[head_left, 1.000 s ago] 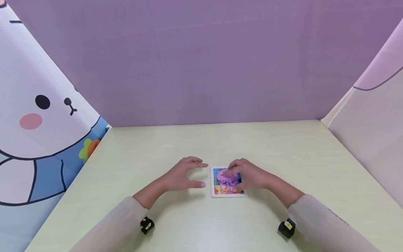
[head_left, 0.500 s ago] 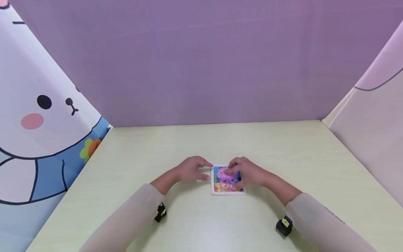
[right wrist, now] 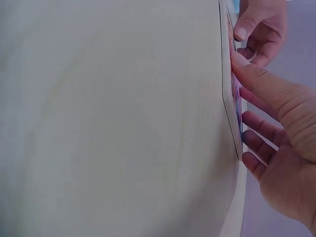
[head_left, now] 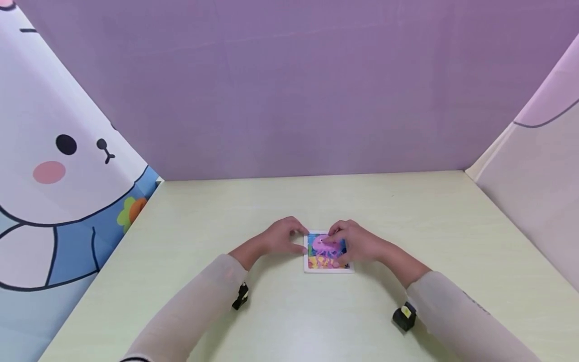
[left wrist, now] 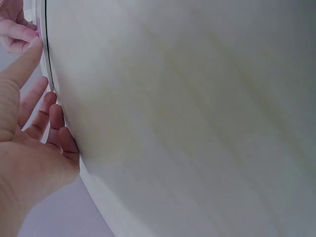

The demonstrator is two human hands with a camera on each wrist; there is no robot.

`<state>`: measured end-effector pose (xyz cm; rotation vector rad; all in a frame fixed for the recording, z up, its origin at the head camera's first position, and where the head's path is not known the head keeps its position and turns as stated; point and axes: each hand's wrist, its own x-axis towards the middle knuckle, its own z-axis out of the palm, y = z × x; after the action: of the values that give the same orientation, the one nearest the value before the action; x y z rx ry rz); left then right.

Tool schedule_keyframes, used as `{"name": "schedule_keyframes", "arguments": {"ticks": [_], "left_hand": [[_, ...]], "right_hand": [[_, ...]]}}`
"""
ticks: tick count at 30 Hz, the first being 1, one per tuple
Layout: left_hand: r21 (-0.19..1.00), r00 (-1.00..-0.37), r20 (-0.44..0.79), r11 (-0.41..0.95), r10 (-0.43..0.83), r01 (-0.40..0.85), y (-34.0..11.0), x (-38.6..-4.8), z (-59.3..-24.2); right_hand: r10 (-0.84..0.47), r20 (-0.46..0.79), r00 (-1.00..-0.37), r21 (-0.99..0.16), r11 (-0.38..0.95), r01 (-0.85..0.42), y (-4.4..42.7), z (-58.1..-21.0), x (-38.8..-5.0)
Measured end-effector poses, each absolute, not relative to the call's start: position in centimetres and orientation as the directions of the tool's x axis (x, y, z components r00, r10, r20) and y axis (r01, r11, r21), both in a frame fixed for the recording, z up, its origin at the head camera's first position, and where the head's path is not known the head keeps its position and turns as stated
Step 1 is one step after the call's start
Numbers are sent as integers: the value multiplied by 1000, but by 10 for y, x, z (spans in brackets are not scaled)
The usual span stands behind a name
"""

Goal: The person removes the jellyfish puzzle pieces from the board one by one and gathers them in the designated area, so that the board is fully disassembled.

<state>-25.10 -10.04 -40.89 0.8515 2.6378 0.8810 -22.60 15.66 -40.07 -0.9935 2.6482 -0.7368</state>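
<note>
A square picture puzzle [head_left: 318, 270] with a white frame and a pink jellyfish picture lies flat on the table. The left hand [head_left: 282, 237] is at its left edge, thumb and fingertips touching the frame, palm empty. The right hand [head_left: 359, 243] rests over the puzzle's right side, thumb and fingertips on the picture. In the right wrist view the thumb of the right hand [right wrist: 281, 113] lies on the puzzle's face [right wrist: 233, 74]. The left wrist view shows the left hand [left wrist: 34, 143] with fingers slightly bent beside the thin edge.
The pale table [head_left: 253, 201] reaches back to a purple wall [head_left: 289, 90]. A cartoon-printed cloth [head_left: 68, 201] hangs at the left, and a pale panel [head_left: 538, 176] stands at the right. Black wrist cameras [head_left: 404, 317] sit under both sleeves.
The left hand has moved right, from beside the puzzle to its left edge. The right hand has stayed on the picture. The puzzle stands slightly higher in the head view, as the view has shifted a little.
</note>
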Motion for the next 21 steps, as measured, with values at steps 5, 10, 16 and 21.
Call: {"name": "schedule_keyframes", "arguments": {"ticks": [5,10,16,21], "left_hand": [[601,-809,-51,665,586,444,-97,-253,-408],[580,-816,-67,688,574,437,-94,-251,-406],[568,-832,-90,715,547,409,-92,-248,-405],[575,-840,-109,723,532,383,-90,-247,-405]], "right_hand": [[-662,-32,-749,-539,642,-545,156,-398,-227],[-663,-28,-748,-546,637,-544,156,-398,-227],[-657,-38,-753,-556,640,-530,155,-398,-227],[-655,-39,-754,-553,643,-530,155,-400,-227]]}}
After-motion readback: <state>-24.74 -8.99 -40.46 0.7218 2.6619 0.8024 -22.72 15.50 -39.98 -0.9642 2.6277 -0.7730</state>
